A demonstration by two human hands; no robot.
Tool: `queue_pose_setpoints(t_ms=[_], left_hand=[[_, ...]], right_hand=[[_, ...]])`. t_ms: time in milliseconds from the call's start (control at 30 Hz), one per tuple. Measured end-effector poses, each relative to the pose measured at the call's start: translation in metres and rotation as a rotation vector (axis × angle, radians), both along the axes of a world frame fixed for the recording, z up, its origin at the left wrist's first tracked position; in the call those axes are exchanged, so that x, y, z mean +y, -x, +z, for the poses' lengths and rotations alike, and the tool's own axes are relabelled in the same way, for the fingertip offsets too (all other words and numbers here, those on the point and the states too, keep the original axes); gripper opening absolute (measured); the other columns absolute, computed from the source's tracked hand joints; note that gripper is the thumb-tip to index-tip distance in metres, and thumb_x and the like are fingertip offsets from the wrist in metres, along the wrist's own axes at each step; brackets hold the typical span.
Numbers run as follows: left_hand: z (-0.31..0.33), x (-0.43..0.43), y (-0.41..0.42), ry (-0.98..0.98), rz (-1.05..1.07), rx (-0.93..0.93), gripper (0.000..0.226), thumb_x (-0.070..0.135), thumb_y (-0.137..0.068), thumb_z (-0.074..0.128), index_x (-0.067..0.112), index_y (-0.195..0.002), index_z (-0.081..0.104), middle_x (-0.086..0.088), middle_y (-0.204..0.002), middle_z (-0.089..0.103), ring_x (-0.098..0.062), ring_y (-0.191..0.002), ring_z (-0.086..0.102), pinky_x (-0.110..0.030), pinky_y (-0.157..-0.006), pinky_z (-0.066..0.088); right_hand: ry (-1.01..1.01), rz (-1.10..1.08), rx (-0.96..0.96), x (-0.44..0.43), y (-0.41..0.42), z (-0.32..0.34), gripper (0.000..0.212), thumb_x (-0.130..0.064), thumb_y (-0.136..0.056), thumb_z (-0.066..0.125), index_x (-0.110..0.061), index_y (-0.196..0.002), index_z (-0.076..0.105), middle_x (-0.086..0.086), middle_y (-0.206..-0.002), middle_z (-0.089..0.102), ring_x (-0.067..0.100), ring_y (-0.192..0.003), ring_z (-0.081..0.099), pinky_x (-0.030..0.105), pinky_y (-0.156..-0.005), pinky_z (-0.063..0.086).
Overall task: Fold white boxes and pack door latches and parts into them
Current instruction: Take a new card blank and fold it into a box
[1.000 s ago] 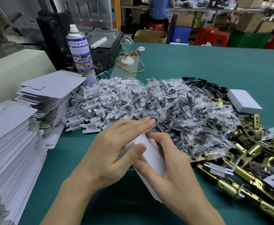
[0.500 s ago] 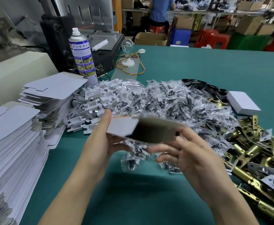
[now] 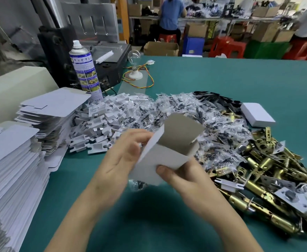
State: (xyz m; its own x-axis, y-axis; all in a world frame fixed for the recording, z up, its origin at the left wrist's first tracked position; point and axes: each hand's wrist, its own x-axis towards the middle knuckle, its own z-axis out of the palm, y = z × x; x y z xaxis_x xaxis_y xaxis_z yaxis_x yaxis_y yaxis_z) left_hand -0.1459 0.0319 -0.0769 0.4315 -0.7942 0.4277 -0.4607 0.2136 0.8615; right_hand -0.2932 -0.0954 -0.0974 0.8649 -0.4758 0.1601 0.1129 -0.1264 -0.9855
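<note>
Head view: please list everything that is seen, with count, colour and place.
open box: one, white outside, grey inside, held above the table
closed box: one, white, far right
flat box blanks: two stacks, white, left
plastic inserts: pile, white, beside the stacks
parts bags: pile, clear, centre
door latches: pile, brass, right
spray can: one, blue and white, behind the stacks
left hand: one, grips the box's left side
right hand: one, thumb pinches the box's front
</note>
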Motion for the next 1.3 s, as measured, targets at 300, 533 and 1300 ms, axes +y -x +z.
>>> queue_pose_setpoints(t_ms=[300, 533, 1300], left_hand=[[-0.024, 0.024, 0.007, -0.099, -0.113, 0.312, 0.039, 0.05, -0.085, 0.081, 0.032, -0.119, 0.075, -0.005, -0.12, 0.077, -0.021, -0.112, 0.073, -0.032, -0.093, 0.058], [-0.031, 0.023, 0.015, -0.075, -0.096, 0.452, 0.032, 0.008, -0.068, 0.088, 0.011, -0.098, 0.078, -0.009, -0.095, 0.08, -0.015, -0.087, 0.075, -0.024, -0.08, 0.059], [-0.026, 0.026, 0.016, -0.187, -0.133, 0.15, 0.033, 0.032, -0.075, 0.085, 0.038, -0.106, 0.077, 0.002, -0.103, 0.079, -0.019, -0.096, 0.074, -0.024, -0.087, 0.056]], right_hand=[[0.306, 0.185, 0.307, -0.003, 0.021, 0.009, 0.038, -0.032, -0.098, 0.063, -0.037, -0.136, 0.058, -0.02, -0.129, 0.066, 0.0, -0.123, 0.059, 0.03, -0.108, 0.048], [0.414, 0.155, 0.361, -0.002, 0.033, 0.007, 0.04, -0.028, -0.1, 0.063, -0.044, -0.135, 0.053, -0.025, -0.126, 0.066, -0.004, -0.119, 0.06, 0.038, -0.106, 0.05], [0.365, 0.081, 0.263, 0.007, 0.047, -0.003, 0.055, -0.033, -0.09, 0.078, -0.045, -0.136, 0.05, -0.026, -0.13, 0.064, -0.001, -0.119, 0.061, 0.015, -0.092, 0.048]])
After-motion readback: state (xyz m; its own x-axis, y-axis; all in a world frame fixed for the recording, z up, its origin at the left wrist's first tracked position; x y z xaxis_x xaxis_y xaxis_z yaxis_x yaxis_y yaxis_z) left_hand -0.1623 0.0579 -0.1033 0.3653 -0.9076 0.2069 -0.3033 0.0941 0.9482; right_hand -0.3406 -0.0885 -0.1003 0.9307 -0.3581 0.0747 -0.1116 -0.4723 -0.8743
